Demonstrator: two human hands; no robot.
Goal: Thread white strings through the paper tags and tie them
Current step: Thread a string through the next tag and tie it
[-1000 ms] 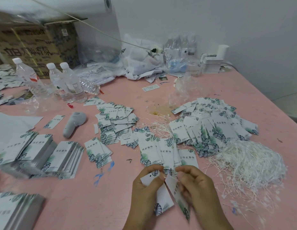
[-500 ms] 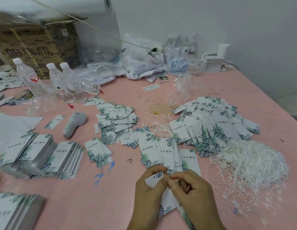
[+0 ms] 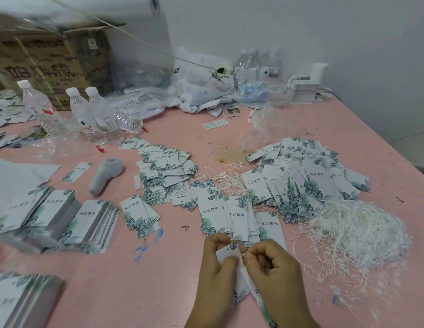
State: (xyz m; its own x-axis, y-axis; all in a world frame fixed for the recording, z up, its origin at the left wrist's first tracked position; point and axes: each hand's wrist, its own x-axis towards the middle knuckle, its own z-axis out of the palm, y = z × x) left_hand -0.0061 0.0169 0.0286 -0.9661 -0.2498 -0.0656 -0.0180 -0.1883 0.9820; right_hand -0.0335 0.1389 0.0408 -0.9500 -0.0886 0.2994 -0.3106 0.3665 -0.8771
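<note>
My left hand (image 3: 217, 275) pinches a white paper tag (image 3: 226, 253) with a leaf print and a small punched hole near its top. My right hand (image 3: 275, 273) presses against it from the right, thumb and forefinger pinched at the tag's top edge on a thin white string (image 3: 242, 253); a second tag (image 3: 256, 292) hangs under that hand. A big heap of white strings (image 3: 355, 235) lies to the right. A pile of tags with strings attached (image 3: 308, 181) sits beyond it. A short row of loose tags (image 3: 232, 214) lies just past my hands.
Stacks of tags (image 3: 59, 218) stand at the left and another stack (image 3: 19, 301) at the near left. A grey handheld tool (image 3: 105, 174), water bottles (image 3: 97, 117), a cardboard box (image 3: 52, 60) and plastic bags (image 3: 201, 84) crowd the back of the pink table (image 3: 135, 292).
My hands have closed together on the tag. The right hand's fingers moved up to the tag's top edge, and the tag now stands higher between both hands.
</note>
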